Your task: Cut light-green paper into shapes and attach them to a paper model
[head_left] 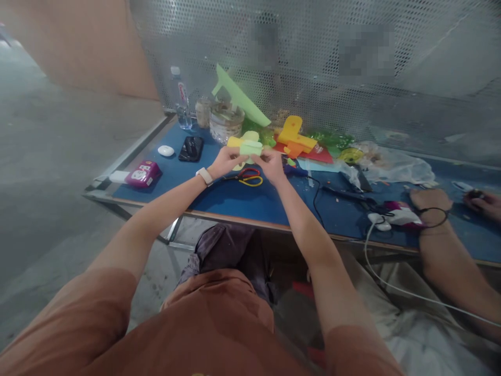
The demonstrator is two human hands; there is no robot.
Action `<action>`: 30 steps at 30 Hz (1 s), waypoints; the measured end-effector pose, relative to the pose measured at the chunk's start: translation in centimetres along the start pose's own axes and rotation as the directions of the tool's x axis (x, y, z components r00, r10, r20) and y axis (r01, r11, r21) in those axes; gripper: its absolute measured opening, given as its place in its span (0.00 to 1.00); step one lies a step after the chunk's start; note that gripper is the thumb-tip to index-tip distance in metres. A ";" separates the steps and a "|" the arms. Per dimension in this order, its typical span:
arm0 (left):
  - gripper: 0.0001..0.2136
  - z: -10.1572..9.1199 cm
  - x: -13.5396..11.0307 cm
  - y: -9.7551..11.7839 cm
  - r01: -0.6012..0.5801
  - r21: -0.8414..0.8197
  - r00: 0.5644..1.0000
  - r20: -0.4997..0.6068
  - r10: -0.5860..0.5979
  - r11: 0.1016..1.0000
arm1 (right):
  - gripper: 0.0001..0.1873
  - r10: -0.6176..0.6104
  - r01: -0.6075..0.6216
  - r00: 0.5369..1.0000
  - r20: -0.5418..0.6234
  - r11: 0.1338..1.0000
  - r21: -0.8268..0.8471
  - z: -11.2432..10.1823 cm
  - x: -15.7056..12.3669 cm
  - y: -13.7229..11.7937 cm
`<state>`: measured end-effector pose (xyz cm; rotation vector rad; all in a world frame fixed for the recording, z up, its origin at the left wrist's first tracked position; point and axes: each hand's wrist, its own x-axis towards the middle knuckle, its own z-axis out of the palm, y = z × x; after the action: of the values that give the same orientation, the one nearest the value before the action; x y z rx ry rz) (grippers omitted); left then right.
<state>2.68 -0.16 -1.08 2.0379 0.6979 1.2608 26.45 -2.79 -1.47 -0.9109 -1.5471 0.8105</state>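
Between my two hands is a pale green piece of paper or thin foam sheet point(251, 148), curved or folded at its top. My left hand point(227, 161) pinches its left edge, and my right hand point(271, 163) grips the right edge. Yellow and light green pieces point(235, 141) show just behind it; whether they are joined to it I cannot tell. Scissors point(251, 177) with red and yellow handles lie on the blue table just below my hands. A cut yellow shape point(293, 134) and an orange piece rest to the right on a red sheet point(319, 152).
On the left are a purple tissue pack point(144, 174), a white case point(166, 151), a black phone point(191, 149) and a water bottle point(182, 102). A plastic tub point(226, 124) and a green sheet point(242, 96) stand behind. Cables and a co-worker's hands point(431, 201) are right.
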 end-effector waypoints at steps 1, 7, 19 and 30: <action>0.28 -0.1 0.0 0.0 0.001 -0.010 1.000 0.007 -0.001 1.000 | 0.39 0.001 -0.001 1.000 -0.016 1.000 -0.001 0.1 0.0 -0.1; 0.39 -0.1 -0.5 0.2 0.027 0.005 0.998 0.055 -0.027 1.000 | 0.40 0.017 -0.016 1.000 -0.022 1.000 0.014 0.7 -0.3 -0.8; 0.44 0.3 -0.8 1.1 0.157 -0.108 0.977 0.163 -0.139 0.982 | 0.45 0.054 -0.060 0.992 0.113 0.997 0.055 2.3 -1.4 -2.4; 0.41 0.4 -0.7 0.5 0.103 -0.078 0.979 0.183 -0.087 0.992 | 0.45 0.036 -0.035 0.993 0.112 0.999 -0.012 1.8 -1.6 -3.0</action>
<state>2.78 -1.11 -1.24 1.9928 0.6366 1.0205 24.49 -5.59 0.16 -0.9158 -1.6380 0.8929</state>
